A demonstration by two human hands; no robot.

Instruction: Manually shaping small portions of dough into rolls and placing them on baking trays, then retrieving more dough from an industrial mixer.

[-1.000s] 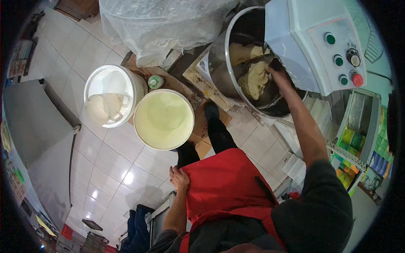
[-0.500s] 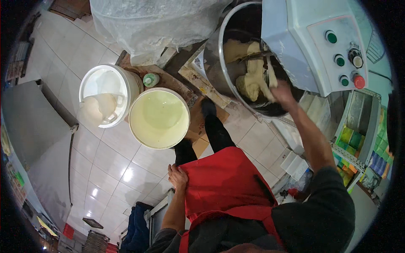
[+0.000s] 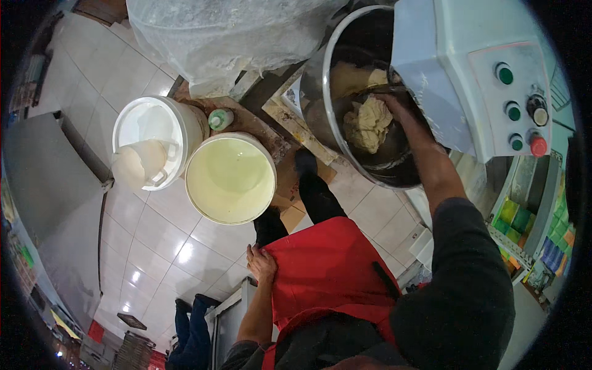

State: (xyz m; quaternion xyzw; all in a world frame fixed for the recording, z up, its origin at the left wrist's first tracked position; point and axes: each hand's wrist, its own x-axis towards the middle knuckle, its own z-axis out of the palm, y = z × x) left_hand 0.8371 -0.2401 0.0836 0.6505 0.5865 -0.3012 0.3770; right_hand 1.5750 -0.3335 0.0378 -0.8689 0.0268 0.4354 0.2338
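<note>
My right hand (image 3: pixel 394 106) reaches into the steel mixer bowl (image 3: pixel 332 92), beside the dark mixing tool. A pale, lumpy mass of dough (image 3: pixel 369 126) lies just below the hand, and more dough sticks up near the tool. The fingers are blurred and partly lost against the dough and the dark interior, so their grip does not show. My left hand (image 3: pixel 262 264) rests at the left edge of my red apron (image 3: pixel 333 265), over my leg, with its fingers apart.
The mixer head (image 3: pixel 459 80) with buttons overhangs the bowl's right side. An open pale tub (image 3: pixel 231 179) and a white lidded bucket (image 3: pixel 148 114) bearing a plastic jug (image 3: pixel 143 161) stand left, near a small green-capped bottle (image 3: pixel 220 118). Another person's legs (image 3: pixel 191 333) show at lower left.
My right hand has moved up and deeper into the bowl. The dough strands that stretched to it are gone, and the dough sits bunched in a lump. My left hand stays put.
</note>
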